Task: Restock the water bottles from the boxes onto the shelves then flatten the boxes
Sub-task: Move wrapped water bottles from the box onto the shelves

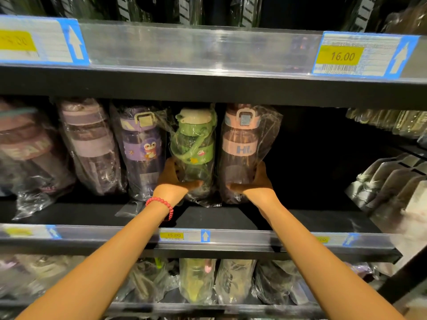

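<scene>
On the middle shelf (208, 218), both arms reach in from 6 o'clock. Left hand (172, 181) cups the base of the green bottle (194, 148), thumb across the front, fingers curled round its 9 o'clock side. Right hand (256, 181) grips the base of the pink bottle (240, 146) likewise, thumb in front, fingers wrapped at its 3 o'clock side. The two bottles stand upright, just beside each other and close to touching. A red bead bracelet (163, 203) sits on the left wrist.

At 9 o'clock of the green bottle stands the purple bottle (143, 146), touching or nearly touching the left hand; more bagged bottles follow toward 9 o'clock. At 3 o'clock of the pink bottle the shelf is dark. No boxes in view.

Handling, judged: each bottle is rigid plastic, likely empty and light, inside a loose clear bag. The film is slick and crinkled, so it may slide over the body under a light pinch. A low hold round the base, as now, looks soundest; grabbing the bag top or the green strap could let the bottle swing. Clearance under the upper shelf edge (208, 88) is small, so tilting risks catching the lids.
</scene>
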`<action>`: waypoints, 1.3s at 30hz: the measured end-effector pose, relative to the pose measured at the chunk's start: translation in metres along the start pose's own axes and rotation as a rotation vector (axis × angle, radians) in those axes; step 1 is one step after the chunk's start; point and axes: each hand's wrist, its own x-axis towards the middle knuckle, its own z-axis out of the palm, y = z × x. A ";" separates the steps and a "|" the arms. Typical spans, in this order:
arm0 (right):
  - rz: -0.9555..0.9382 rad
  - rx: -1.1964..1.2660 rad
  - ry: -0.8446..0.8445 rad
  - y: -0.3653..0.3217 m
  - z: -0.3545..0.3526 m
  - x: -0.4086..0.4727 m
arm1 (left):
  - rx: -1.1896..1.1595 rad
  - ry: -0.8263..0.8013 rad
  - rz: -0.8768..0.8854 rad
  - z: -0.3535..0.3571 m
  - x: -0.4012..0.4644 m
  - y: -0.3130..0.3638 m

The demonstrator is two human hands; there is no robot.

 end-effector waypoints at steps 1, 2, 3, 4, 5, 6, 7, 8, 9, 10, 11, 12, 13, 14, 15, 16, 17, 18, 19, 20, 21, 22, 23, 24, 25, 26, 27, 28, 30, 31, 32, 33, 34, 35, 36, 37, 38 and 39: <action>-0.046 0.017 0.039 0.001 -0.003 -0.002 | -0.023 0.014 0.024 -0.003 0.000 0.001; -0.073 0.000 0.093 0.002 -0.007 -0.008 | -0.055 0.036 0.047 -0.006 -0.004 0.002; -0.088 -0.017 0.154 0.003 -0.009 -0.014 | -0.089 0.063 0.068 -0.010 -0.009 0.002; -0.094 -0.009 0.207 0.002 -0.012 -0.024 | -0.110 0.072 0.074 -0.014 -0.016 0.002; -0.104 0.018 0.245 0.002 -0.012 -0.034 | -0.130 0.082 0.079 -0.018 -0.024 0.001; -0.130 0.064 0.258 0.002 -0.011 -0.046 | -0.149 0.088 0.072 -0.024 -0.034 0.002; -0.161 0.127 0.256 0.001 -0.008 -0.058 | -0.163 0.106 0.094 -0.030 -0.046 0.004; -0.198 0.183 0.227 -0.001 -0.003 -0.069 | -0.177 0.118 0.120 -0.039 -0.058 0.003; -0.231 0.230 0.186 -0.004 0.005 -0.081 | -0.216 0.116 0.143 -0.049 -0.068 0.000; -0.260 0.254 0.131 -0.006 0.015 -0.090 | -0.270 0.110 0.152 -0.062 -0.080 -0.003; -0.275 0.273 0.063 -0.009 0.026 -0.100 | -0.321 0.106 0.155 -0.077 -0.093 -0.007; -0.287 0.284 -0.010 -0.010 0.040 -0.109 | -0.350 0.116 0.151 -0.094 -0.106 -0.014; -0.296 0.303 -0.085 -0.014 0.056 -0.118 | -0.359 0.141 0.136 -0.113 -0.119 -0.022; -0.289 0.312 -0.164 -0.015 0.074 -0.127 | -0.368 0.161 0.121 -0.132 -0.134 -0.033; -0.277 0.330 -0.247 -0.017 0.095 -0.138 | -0.369 0.198 0.084 -0.154 -0.152 -0.044; -0.265 0.335 -0.313 -0.015 0.118 -0.148 | -0.364 0.255 0.038 -0.176 -0.170 -0.060; -0.247 0.349 -0.376 -0.013 0.141 -0.159 | -0.350 0.312 -0.012 -0.196 -0.190 -0.075; -0.223 0.351 -0.450 -0.010 0.165 -0.171 | -0.333 0.367 -0.082 -0.216 -0.211 -0.094; -0.197 0.340 -0.530 -0.006 0.188 -0.184 | -0.324 0.416 -0.152 -0.235 -0.234 -0.110; -0.166 0.313 -0.606 -0.001 0.212 -0.198 | -0.328 0.472 -0.218 -0.251 -0.258 -0.127; -0.130 0.284 -0.677 0.004 0.237 -0.211 | -0.335 0.530 -0.285 -0.266 -0.283 -0.143; -0.084 0.249 -0.743 0.012 0.262 -0.225 | -0.332 0.583 -0.349 -0.279 -0.309 -0.159; -0.025 0.214 -0.812 0.018 0.285 -0.240 | -0.318 0.638 -0.406 -0.290 -0.337 -0.173; 0.043 0.196 -0.890 0.028 0.311 -0.255 | -0.300 0.693 -0.449 -0.300 -0.364 -0.185; 0.125 0.187 -0.986 0.037 0.333 -0.271 | -0.292 0.742 -0.481 -0.308 -0.392 -0.196; 0.218 0.197 -1.075 0.044 0.355 -0.289 | -0.310 0.798 -0.519 -0.315 -0.417 -0.206; 0.263 0.194 -1.143 0.053 0.376 -0.307 | -0.353 0.868 -0.557 -0.323 -0.441 -0.214; 0.265 0.151 -1.203 0.058 0.395 -0.326 | -0.389 0.928 -0.596 -0.330 -0.463 -0.221; 0.165 0.052 -1.288 0.065 0.431 -0.362 | -0.414 1.032 -0.657 -0.341 -0.501 -0.235; 0.140 0.031 -1.308 0.067 0.448 -0.379 | -0.427 1.086 -0.691 -0.347 -0.518 -0.241; 0.140 0.006 -1.344 0.069 0.463 -0.394 | -0.438 1.138 -0.718 -0.352 -0.534 -0.246; 0.155 -0.020 -1.384 0.070 0.477 -0.409 | -0.446 1.191 -0.751 -0.358 -0.548 -0.250; 0.175 -0.043 -1.433 0.069 0.491 -0.421 | -0.447 1.247 -0.775 -0.364 -0.560 -0.252; 0.188 -0.068 -1.476 0.068 0.501 -0.432 | -0.449 1.301 -0.791 -0.370 -0.571 -0.257; 0.195 -0.104 -1.516 0.067 0.513 -0.442 | -0.444 1.349 -0.810 -0.375 -0.581 -0.264; 0.203 -0.134 -1.545 0.068 0.524 -0.451 | -0.445 1.398 -0.832 -0.379 -0.588 -0.270; 0.216 -0.167 -1.568 0.071 0.534 -0.458 | -0.457 1.429 -0.852 -0.382 -0.594 -0.277; 0.227 -0.192 -1.590 0.073 0.544 -0.463 | -0.473 1.443 -0.873 -0.384 -0.601 -0.285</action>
